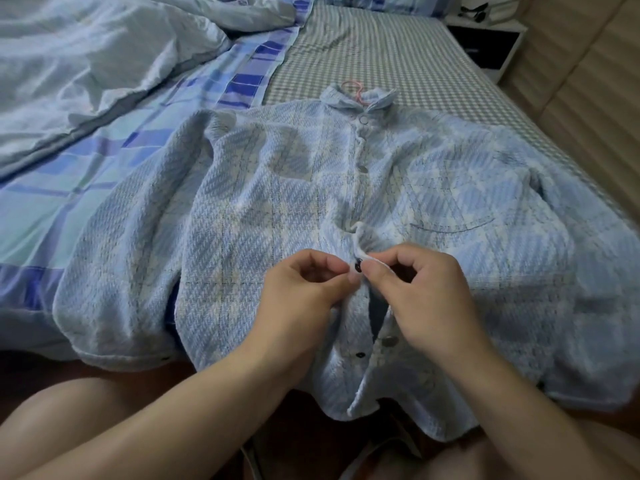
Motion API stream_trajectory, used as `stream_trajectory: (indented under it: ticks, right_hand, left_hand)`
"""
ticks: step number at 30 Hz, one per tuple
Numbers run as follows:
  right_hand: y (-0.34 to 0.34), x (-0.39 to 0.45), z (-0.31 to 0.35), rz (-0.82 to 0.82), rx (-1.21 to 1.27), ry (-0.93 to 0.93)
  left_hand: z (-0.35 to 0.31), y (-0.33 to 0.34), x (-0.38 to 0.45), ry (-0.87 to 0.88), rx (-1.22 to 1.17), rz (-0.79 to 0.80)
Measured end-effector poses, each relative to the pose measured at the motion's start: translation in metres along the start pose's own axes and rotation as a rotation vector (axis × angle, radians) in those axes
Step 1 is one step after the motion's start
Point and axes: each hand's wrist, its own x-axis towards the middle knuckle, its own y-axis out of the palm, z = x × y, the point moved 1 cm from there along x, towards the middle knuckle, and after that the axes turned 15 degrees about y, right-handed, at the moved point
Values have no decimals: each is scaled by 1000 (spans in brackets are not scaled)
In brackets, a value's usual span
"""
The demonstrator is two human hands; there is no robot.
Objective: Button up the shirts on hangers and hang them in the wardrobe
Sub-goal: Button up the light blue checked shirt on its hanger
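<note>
the left hand (304, 289) and the right hand (426, 292) meet at the front opening of a light blue plaid shirt (263, 209), fingertips almost touching. the left hand pinches the edge of one placket between thumb and curled fingers; the right hand pinches the other edge, fingers curled round a small fold of cloth. between them sits a dark button (357, 266), right at the fingertips of both hands, and whether it is through its hole cannot be told.

below the hands the placket gapes apart, with two more buttons (389, 341) showing on the loose lower edges. above the hands the front lies closed, a row of pale buttons running up to the collar (360, 98). a pink hanger hook (353, 86) pokes out of the collar onto the bed.

the shirt lies face up and spread flat on the bed, its hem hanging over the near edge toward the person's bare knees. a chest pocket shows to the right of the hands. under the shirt the sheet (381, 50) is small green-and-white check; to the left lies a blue plaid duvet (104, 81), rumpled. a white nightstand (485, 39) stands at the far right corner, against a beige panelled wall.
</note>
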Motion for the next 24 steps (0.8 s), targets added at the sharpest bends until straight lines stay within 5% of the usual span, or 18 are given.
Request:
stream_trajectory:
  ticks: [5,15,24]
  right_hand:
    - [-12,11,-8,202,54,136]
    - [-10,8,-12,161,13,40]
    - [2,0,-22,87,40,23]
  left_hand:
    - [-1,-2,1,-63,-98,1]
    - [2,0,6,77,161,34]
    - [-6,0,9,135,147,48]
